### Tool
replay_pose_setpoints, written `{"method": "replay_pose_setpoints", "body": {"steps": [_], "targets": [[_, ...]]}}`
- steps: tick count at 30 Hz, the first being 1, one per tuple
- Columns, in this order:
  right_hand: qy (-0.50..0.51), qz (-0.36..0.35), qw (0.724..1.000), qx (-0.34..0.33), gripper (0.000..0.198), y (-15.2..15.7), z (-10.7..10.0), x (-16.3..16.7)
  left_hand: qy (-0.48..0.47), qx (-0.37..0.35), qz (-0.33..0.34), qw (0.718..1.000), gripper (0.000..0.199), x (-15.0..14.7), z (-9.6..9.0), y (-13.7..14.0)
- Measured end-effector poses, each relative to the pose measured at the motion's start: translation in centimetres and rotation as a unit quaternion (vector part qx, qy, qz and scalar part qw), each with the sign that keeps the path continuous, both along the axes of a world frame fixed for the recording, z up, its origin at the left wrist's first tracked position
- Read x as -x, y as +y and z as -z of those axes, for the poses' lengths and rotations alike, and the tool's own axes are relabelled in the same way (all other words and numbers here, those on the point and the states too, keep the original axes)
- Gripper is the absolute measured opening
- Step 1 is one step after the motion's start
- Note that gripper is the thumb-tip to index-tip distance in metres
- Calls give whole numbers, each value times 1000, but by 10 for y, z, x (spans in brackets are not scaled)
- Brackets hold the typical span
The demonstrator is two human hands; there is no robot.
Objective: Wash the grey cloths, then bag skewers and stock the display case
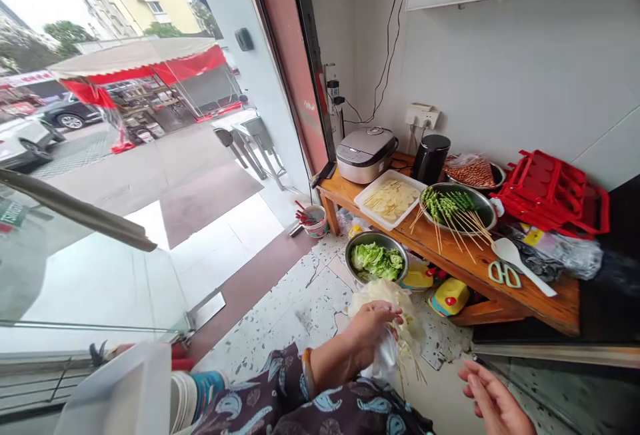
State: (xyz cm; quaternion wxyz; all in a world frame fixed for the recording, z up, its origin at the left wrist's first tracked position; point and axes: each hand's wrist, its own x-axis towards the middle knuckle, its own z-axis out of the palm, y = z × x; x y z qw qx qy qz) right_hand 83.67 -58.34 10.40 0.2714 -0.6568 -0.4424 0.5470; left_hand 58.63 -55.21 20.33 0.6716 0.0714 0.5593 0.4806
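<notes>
My left hand (373, 324), with an orange bracelet at the wrist, is closed on a clear plastic bag (386, 355) above my lap. Pale, yellowish contents (383, 295) show behind and beyond the fingers; what they are is hard to make out. Thin wooden skewers (413, 363) stick out below them. Off to the right, my right hand (495, 398) is apart from the bag, its fingers loosely bent and parted with nothing visible in them. Just beyond the bag, a metal bowl of leafy greens (376, 262) stands on the floor.
A wooden bench (463, 263) carries a tray of pale slices (390, 198), a bowl of skewered green vegetables (453, 205), a rice cooker (367, 154), a kettle (430, 158), scissors (504, 275) and a white rice paddle (523, 265). Yellow jugs (450, 296) stand beneath. A glass door (100, 288) is at left.
</notes>
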Motion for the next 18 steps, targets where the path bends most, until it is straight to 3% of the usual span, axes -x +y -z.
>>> {"method": "replay_pose_setpoints", "body": {"steps": [6, 10, 14, 18], "targets": [[37, -81, 996, -28, 61, -6, 14, 39, 36, 25, -120, 992, 11, 54, -21, -44], [48, -117, 990, -61, 51, 2, 15, 67, -2, 23, -209, 978, 12, 99, -29, -71], [37, -154, 984, -77, 43, 10, 23, 109, -14, 69, -262, 962, 11, 155, -22, -89], [8, -175, 982, -65, 37, 7, 39, 172, -19, 81, -268, 960, 14, 223, -11, -95]]}}
